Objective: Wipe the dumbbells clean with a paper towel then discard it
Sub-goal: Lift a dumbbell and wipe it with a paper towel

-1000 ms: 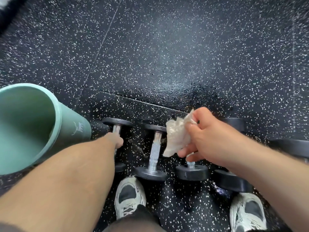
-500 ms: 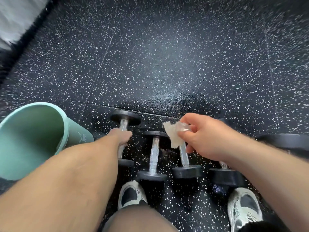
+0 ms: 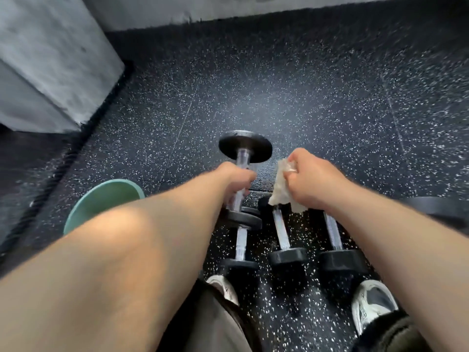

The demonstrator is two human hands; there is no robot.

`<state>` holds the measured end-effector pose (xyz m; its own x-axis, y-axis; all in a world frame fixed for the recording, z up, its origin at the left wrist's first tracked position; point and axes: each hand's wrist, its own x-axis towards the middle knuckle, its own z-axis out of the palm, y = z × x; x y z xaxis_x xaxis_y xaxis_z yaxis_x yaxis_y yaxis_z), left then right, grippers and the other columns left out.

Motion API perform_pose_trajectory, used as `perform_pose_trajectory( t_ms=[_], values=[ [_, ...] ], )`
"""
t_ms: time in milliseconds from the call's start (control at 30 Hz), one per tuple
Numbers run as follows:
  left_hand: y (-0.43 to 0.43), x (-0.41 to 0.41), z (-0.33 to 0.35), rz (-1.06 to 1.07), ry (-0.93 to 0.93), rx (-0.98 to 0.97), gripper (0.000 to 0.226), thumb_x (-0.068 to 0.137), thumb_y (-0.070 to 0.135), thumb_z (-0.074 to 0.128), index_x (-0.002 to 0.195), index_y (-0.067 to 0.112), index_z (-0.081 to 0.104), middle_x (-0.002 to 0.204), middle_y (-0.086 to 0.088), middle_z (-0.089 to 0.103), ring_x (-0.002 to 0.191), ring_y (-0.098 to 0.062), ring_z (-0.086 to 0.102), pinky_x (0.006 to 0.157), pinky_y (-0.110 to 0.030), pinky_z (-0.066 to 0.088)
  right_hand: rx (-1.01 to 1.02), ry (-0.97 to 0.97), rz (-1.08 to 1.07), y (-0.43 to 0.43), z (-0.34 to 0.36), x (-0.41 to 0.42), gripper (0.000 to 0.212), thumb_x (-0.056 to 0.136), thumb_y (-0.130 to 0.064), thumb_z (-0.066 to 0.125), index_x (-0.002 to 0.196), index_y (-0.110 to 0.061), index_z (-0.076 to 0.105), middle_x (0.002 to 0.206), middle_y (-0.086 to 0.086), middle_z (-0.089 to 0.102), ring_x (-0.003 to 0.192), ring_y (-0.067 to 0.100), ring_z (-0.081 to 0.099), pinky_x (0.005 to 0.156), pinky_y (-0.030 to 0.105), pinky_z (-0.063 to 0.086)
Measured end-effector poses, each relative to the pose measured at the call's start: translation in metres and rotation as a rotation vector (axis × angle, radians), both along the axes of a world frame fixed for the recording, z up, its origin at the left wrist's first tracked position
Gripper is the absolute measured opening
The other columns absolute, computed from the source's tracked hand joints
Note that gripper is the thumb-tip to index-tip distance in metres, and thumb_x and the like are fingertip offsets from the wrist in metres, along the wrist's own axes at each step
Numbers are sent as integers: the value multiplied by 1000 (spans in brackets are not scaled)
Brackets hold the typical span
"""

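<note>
My left hand [image 3: 238, 180] grips the chrome handle of a small black dumbbell [image 3: 245, 146] and holds it lifted off the floor, its far head tilted up and away. My right hand [image 3: 311, 180] is closed on a crumpled white paper towel [image 3: 280, 191], just right of the lifted dumbbell and apart from it. Three more dumbbells lie side by side on the speckled floor below: one [image 3: 240, 243] under my left hand, a second dumbbell [image 3: 283, 236] in the middle, a third dumbbell [image 3: 335, 237] on the right.
A mint green bin [image 3: 101, 196] stands on the floor at the left, partly hidden by my left forearm. A grey concrete block [image 3: 50, 59] and wall lie at the far left. My two shoes [image 3: 373, 303] are just behind the dumbbells. A larger black weight [image 3: 441, 207] is at the right edge.
My left hand has closed on the leftmost dumbbell's handle and lifted it off the floor. My head has tilted up, bringing the wall into view. The paper towel stays in my right hand.
</note>
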<state>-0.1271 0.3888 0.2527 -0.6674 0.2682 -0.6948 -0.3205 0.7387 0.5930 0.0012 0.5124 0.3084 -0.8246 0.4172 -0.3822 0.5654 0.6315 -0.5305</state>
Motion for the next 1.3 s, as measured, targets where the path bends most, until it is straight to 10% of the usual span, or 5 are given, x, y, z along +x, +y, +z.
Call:
perform_pose_trajectory(
  t_ms=[200, 400, 1000, 1300],
  values=[
    [25, 58, 32, 65, 43, 222, 12, 87, 17, 69, 96, 11, 63, 92, -20, 72, 76, -33, 70, 72, -44, 58, -3, 106, -104, 9, 14, 7, 26, 91, -27, 60, 116, -20, 57, 115, 12, 65, 90, 28, 50, 72, 28, 32],
    [30, 78, 28, 255, -97, 347, 5, 88, 10, 62, 87, 6, 59, 52, -2, 56, 44, -15, 51, 47, -24, 43, 45, 89, -110, 30, 11, 26, 9, 99, -33, 52, 101, -27, 58, 109, 5, 67, 89, 24, 51, 71, 28, 32],
    [66, 61, 22, 103, -18, 361, 10, 85, 21, 68, 87, 19, 58, 82, -7, 69, 75, -25, 67, 78, -39, 58, 15, 138, -288, 47, -8, 4, 10, 94, -27, 56, 87, -20, 54, 84, -1, 63, 75, 19, 56, 56, 30, 35],
    [70, 61, 33, 103, -43, 379, 33, 73, 31, 62, 100, 14, 63, 92, -12, 75, 89, -31, 73, 86, -47, 60, -309, 250, -399, 40, -11, 0, 30, 80, -42, 53, 82, -14, 65, 75, 12, 74, 72, 38, 73, 70, 58, 60]
  ],
)
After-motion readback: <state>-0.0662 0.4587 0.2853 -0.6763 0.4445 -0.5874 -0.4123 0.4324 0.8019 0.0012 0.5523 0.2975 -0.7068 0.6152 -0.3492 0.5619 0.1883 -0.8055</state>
